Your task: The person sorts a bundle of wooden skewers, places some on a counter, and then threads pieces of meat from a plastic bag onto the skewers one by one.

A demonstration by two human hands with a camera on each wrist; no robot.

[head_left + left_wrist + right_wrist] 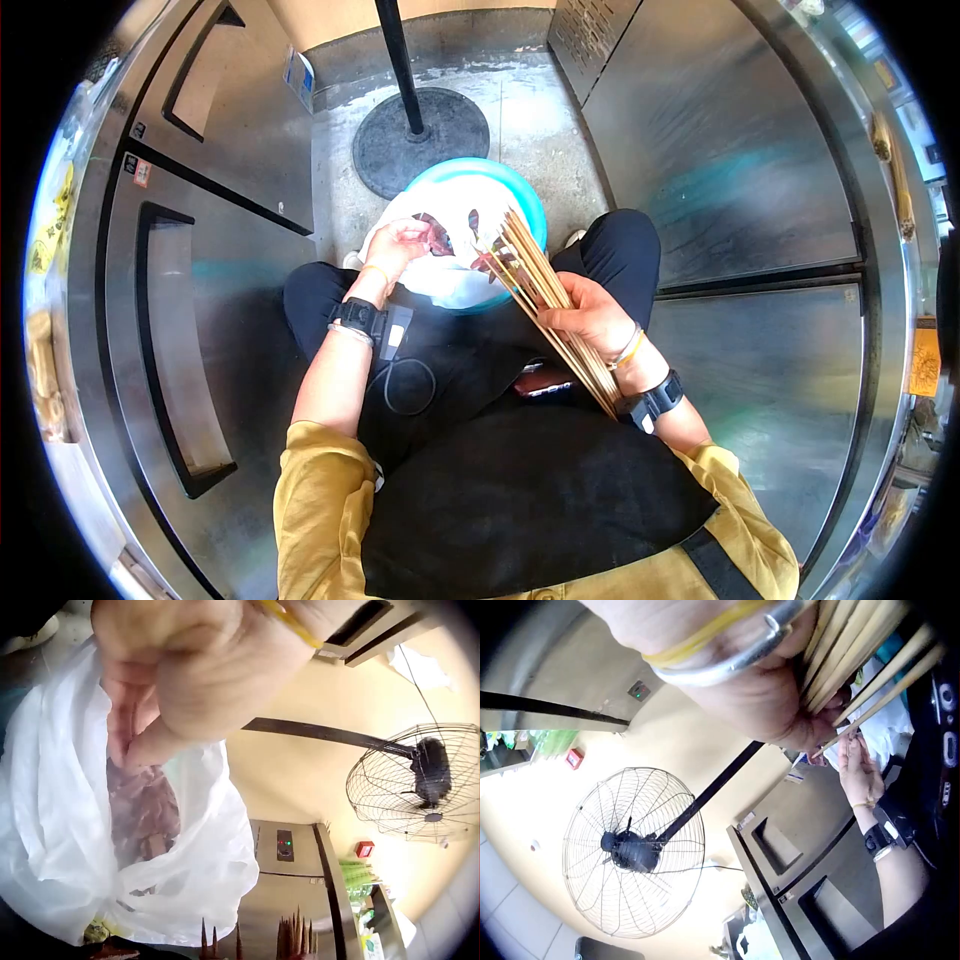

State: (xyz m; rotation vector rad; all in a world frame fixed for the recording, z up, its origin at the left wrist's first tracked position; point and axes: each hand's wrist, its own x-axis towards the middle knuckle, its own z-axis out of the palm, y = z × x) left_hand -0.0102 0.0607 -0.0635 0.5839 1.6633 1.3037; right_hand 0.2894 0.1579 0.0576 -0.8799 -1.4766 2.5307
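Observation:
In the head view my right hand (590, 318) grips a bundle of thin wooden skewers (540, 285), with dark red meat (484, 262) near their far ends. My left hand (398, 243) pinches a piece of dark red meat (434, 238) over a white plastic bag (440, 285) that lines a turquoise tub (532, 200). In the left wrist view the fingertips of the left hand (172, 682) touch meat (146, 810) at the bag's mouth. The right wrist view shows the right hand (757, 697) curled round the skewers (855, 652).
A black pole on a round base (420, 140) stands on the floor beyond the tub. Steel cabinets (220, 340) flank the person on the left and the right (740, 180). A wire fan (634, 851) is on the pole.

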